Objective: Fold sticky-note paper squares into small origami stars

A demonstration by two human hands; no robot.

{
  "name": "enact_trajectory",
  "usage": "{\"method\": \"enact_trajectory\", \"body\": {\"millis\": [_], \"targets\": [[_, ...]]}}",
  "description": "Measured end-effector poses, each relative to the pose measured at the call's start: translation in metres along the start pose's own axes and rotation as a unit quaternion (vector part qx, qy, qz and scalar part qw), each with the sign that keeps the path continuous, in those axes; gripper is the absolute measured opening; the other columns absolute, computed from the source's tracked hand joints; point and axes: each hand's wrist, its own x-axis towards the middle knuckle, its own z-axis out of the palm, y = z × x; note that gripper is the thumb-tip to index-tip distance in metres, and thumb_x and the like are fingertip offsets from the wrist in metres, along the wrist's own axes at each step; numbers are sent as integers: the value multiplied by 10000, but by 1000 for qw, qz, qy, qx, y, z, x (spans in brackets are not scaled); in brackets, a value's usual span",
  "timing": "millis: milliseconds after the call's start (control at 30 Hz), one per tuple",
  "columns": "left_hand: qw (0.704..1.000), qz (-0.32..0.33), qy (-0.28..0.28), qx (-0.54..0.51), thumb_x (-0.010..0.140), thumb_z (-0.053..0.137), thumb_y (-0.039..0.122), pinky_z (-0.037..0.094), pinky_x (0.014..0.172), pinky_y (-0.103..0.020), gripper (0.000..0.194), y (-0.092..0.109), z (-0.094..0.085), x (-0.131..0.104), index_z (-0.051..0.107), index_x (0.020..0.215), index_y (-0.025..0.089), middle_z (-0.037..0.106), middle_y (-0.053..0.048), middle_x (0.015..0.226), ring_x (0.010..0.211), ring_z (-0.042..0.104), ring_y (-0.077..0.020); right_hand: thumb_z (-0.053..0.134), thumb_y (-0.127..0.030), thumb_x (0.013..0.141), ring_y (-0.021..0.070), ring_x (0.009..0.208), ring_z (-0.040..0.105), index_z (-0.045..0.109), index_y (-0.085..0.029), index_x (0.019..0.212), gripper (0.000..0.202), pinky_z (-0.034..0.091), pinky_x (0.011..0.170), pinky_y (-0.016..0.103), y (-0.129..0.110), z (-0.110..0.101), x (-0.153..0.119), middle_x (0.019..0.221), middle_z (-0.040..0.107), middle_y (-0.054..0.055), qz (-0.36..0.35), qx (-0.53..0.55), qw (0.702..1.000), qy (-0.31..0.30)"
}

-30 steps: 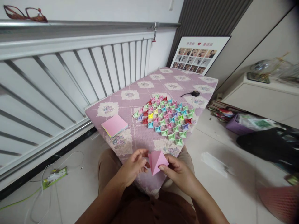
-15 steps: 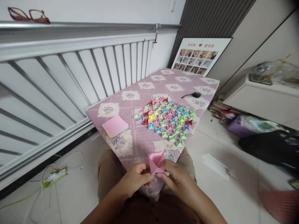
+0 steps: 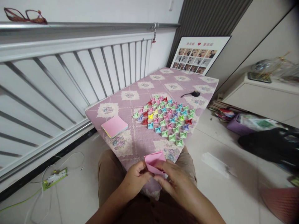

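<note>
A partly folded sheet of pink origami paper [image 3: 154,159] is held over the near corner of the table, its top opened into a pocket. My left hand [image 3: 137,175] pinches its lower left side. On the right side, my right hand [image 3: 171,175] grips it with thumb below and fingers reaching into the fold. Beyond my hands, several small folded paper pieces [image 3: 166,117] in green, blue, pink, red, yellow and purple stand in diagonal rows. To the left lies a stack of square paper [image 3: 115,126], with a pink sheet on top.
A flowered pink cloth covers the table [image 3: 126,105]. A black corded object [image 3: 195,93] lies toward its far right. A white radiator [image 3: 93,68] borders the left side, and a photo board [image 3: 201,56] leans at the back. A power strip [image 3: 54,179] sits on the floor.
The pink paper has turned and widened, its top edge now tilted upward to the right. My right fingers have moved further into its pocket; the left hand has shifted slightly.
</note>
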Motion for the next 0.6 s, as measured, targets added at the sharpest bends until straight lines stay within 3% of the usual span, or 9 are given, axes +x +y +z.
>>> {"method": "enact_trajectory", "body": {"millis": [167,267,600], "targets": [[999,-7,18,32,776,590,230,417,640,-237,93,-3,2,-2,598,808,142,613,-24,781,683,520,-129,512,-289,901,168,779,570,601,-206,918,122,446,688,277,0,11,1,836,631,33,39,7,997,65],[999,-14,30,37,779,580,242,412,603,-230,99,-2,4,-1,580,762,145,601,-14,725,625,510,-117,519,-334,890,159,714,551,586,-190,808,179,436,647,267,1,16,1,766,607,26,69,23,993,90],[998,-52,20,8,797,554,267,437,600,-246,124,2,7,-3,583,821,149,638,-22,719,596,557,-126,533,-422,868,142,623,505,589,-179,756,273,410,569,238,12,28,3,660,564,0,149,138,970,131]]}}
